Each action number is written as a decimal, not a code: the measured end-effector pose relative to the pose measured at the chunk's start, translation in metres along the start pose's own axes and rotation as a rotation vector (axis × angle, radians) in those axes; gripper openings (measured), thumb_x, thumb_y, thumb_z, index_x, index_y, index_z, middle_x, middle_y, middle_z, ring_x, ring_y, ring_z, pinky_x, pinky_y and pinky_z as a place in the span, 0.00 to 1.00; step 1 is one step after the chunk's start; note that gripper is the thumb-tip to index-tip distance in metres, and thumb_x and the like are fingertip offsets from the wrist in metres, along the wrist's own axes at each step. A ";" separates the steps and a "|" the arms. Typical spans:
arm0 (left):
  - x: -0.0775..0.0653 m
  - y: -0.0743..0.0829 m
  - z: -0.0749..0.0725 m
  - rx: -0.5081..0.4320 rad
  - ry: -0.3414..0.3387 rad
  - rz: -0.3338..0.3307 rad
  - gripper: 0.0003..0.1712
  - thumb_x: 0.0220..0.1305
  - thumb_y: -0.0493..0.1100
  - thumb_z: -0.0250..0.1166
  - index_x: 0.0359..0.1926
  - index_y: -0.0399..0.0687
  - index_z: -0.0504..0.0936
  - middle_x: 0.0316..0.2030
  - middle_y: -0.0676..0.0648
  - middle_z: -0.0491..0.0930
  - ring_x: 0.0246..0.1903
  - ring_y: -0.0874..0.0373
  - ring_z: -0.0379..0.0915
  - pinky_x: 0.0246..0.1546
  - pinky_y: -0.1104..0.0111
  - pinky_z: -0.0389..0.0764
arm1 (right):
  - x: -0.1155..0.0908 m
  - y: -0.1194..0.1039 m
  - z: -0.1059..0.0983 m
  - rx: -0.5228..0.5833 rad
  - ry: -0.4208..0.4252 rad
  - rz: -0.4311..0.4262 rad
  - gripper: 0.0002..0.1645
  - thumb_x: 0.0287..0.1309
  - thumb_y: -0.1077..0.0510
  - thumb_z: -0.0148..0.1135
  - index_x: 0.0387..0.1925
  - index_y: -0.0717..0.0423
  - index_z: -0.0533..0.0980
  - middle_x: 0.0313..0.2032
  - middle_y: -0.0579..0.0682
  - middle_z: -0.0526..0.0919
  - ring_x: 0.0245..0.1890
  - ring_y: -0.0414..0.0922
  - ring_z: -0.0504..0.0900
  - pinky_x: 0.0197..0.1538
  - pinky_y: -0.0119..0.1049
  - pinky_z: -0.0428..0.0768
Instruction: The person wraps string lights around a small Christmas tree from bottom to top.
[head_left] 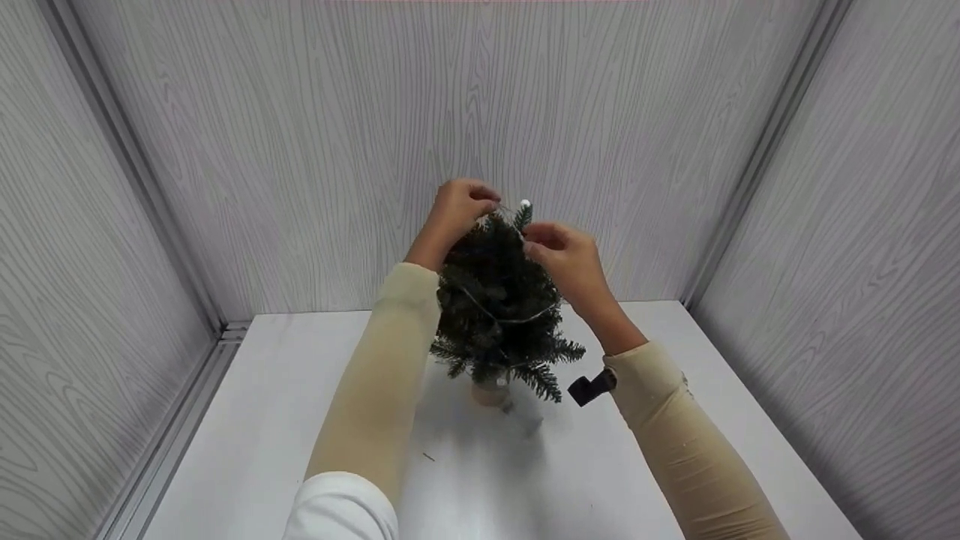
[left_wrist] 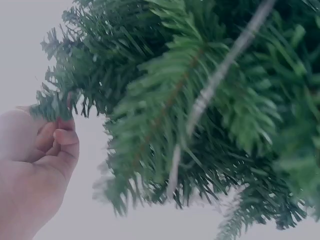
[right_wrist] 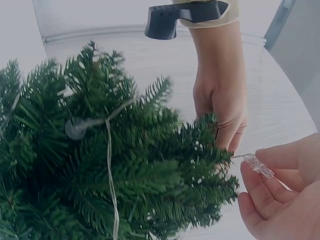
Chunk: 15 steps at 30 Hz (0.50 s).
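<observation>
Holding the tip of the tree (head_left: 499, 300), which stands mid-table (head_left: 675, 450), the left hand (head_left: 457, 210) pinches the needles while the right hand (head_left: 566, 259) pinches the wire (right_wrist: 111, 185) just behind a bulb (right_wrist: 260, 165). Best keep the wire lightly taut, tucking the bulb deep between the top twigs.

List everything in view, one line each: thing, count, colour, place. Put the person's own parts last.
small artificial tree: one, dark green, upright at the middle of the table.
string of lights: one, thin pale wire with small clear bulbs, draped around the tree.
table: one, white, under the tree.
wall panels: three, grey wood grain, behind and at both sides.
black strap: one, on the right wrist.
sleeves: two, beige, on the forearms.
left hand: one, pinching a branch tip at the treetop.
right hand: one, pinching a clear bulb on the wire beside the treetop.
</observation>
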<state>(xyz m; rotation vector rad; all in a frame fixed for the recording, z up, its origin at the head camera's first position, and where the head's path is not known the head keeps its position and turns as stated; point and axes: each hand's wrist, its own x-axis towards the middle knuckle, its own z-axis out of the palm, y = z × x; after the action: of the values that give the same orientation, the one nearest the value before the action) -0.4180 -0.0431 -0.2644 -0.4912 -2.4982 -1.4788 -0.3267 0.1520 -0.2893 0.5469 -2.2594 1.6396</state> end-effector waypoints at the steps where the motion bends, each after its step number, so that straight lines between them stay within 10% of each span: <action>1: -0.001 -0.002 0.000 -0.005 0.000 0.004 0.11 0.73 0.40 0.62 0.51 0.45 0.87 0.51 0.46 0.85 0.50 0.53 0.80 0.51 0.61 0.80 | -0.001 0.000 0.001 0.003 -0.004 -0.002 0.16 0.66 0.63 0.64 0.53 0.64 0.81 0.50 0.63 0.84 0.46 0.46 0.84 0.51 0.42 0.83; 15: -0.017 -0.023 -0.002 -0.062 0.008 0.045 0.11 0.73 0.39 0.61 0.50 0.47 0.88 0.51 0.46 0.85 0.39 0.56 0.78 0.42 0.65 0.78 | -0.013 0.009 0.013 0.006 -0.095 -0.039 0.14 0.67 0.62 0.64 0.52 0.63 0.81 0.46 0.62 0.84 0.42 0.46 0.84 0.49 0.38 0.83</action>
<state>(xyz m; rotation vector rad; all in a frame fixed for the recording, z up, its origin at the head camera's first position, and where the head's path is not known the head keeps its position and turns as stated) -0.4113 -0.0580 -0.2875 -0.5478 -2.4247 -1.5421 -0.3197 0.1435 -0.3066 0.6793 -2.2956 1.6339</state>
